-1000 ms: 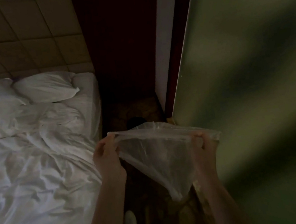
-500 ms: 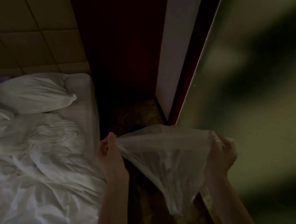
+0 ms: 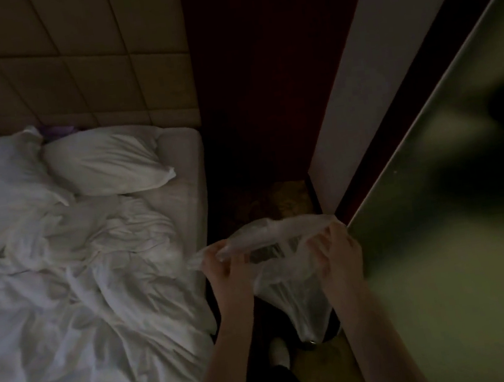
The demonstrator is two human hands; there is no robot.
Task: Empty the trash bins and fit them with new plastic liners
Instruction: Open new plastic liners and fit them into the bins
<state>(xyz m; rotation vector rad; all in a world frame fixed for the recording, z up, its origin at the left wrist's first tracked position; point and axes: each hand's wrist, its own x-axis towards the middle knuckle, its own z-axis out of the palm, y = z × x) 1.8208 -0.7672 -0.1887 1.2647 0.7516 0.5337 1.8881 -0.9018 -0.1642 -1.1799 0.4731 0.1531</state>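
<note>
Centrally, low in the view: clear plastic liner, held up off the floor in the narrow gap between bed and right-hand panel. Mouth edge stretched sideways as a crumpled band between the two hands and partly opened. Body hanging below, tapering to a bunched tip near the floor.

Pinched at its left end by left hand, fingers and thumb curled round the film. Gripped at its right end by right hand, fingers curled over the edge, back of hand toward the camera. Hands apart and roughly level; bare forearms reaching in from the bottom edge.

Directly under the hanging tip: dark rounded shape, too dim to identify. Just left of it: pale shoe toe on patterned floor.

Left of the liner: bed with rumpled white sheets, close beside the left forearm; contact not determinable. White pillow at the head, a second to its left, both against a padded, panelled headboard. Small purple item between pillows and headboard, unidentifiable.

Right of the liner: pale vertical trim, then a large smooth greenish panel with blurred dark patches, close beside the right hand.
</note>
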